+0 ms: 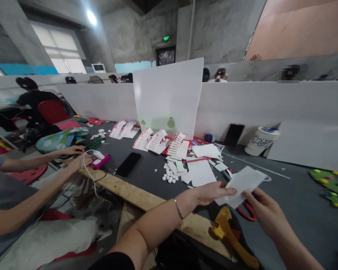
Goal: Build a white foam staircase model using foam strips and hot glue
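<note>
In front of me, above the right part of the dark table, I hold white paper (246, 180), which looks like overlapping pieces. My left hand (212, 193) pinches its left side between thumb and fingers. At the lower right edge, the fingers of my right hand (263, 206) grip it too. Just under the paper shows the red handle of scissors (250, 214); their blades are mostly hidden. Closer to me lies a yellow plastic tool (225, 228) with a long handle. Left of the paper are a white sheet (201, 173), paper scraps and a pile of white round pieces (169, 176).
Fan-shaped white paper pieces with red tips (176, 146) stand along the back. A black phone (129, 164) lies mid-table; another phone (233, 134) leans beside a white cup (260, 141). At left, a co-worker's hands (80, 157) are near a pink device (100, 161). A white board (169, 97) stands behind.
</note>
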Demonstrator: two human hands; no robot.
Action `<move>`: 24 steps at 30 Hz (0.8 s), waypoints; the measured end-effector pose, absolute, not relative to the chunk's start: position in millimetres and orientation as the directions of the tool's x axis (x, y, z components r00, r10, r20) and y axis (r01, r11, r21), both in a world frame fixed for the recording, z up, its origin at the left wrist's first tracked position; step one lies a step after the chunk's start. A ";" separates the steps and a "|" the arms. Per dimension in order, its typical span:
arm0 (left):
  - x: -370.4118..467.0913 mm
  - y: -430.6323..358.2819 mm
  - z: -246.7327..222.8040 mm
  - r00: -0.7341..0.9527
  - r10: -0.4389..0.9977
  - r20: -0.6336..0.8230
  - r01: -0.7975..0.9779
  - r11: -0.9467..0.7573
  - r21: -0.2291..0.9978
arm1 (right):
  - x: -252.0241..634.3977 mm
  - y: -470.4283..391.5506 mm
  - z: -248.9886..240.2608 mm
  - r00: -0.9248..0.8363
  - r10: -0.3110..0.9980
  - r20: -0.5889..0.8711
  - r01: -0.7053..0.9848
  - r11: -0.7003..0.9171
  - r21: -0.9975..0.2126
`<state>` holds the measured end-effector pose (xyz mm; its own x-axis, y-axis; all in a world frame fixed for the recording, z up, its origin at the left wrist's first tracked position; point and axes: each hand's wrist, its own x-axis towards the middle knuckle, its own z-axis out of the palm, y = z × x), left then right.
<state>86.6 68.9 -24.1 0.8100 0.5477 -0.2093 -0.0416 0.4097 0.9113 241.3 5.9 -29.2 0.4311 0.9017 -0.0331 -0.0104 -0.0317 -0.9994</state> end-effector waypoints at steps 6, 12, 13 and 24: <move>13.4 69.5 -20.6 0.419 0.899 0.131 0.207 -0.235 0.950 | 244.7 8.2 -32.0 0.472 0.855 -0.216 -0.292 -0.080 -0.953; -103.4 88.9 -34.6 0.327 0.930 0.164 0.767 -0.363 0.529 | 246.0 11.6 -29.4 0.483 0.806 -0.342 -0.353 -0.179 -0.918; -110.6 89.6 -37.4 0.383 0.912 0.147 0.772 -0.403 0.492 | 245.8 11.7 -29.0 0.485 0.796 -0.364 -0.359 -0.198 -0.912; -123.4 99.1 -52.4 0.297 0.946 0.131 0.783 -0.320 0.533 | 249.3 9.3 -27.2 0.522 0.764 -0.381 -0.395 -0.179 -0.901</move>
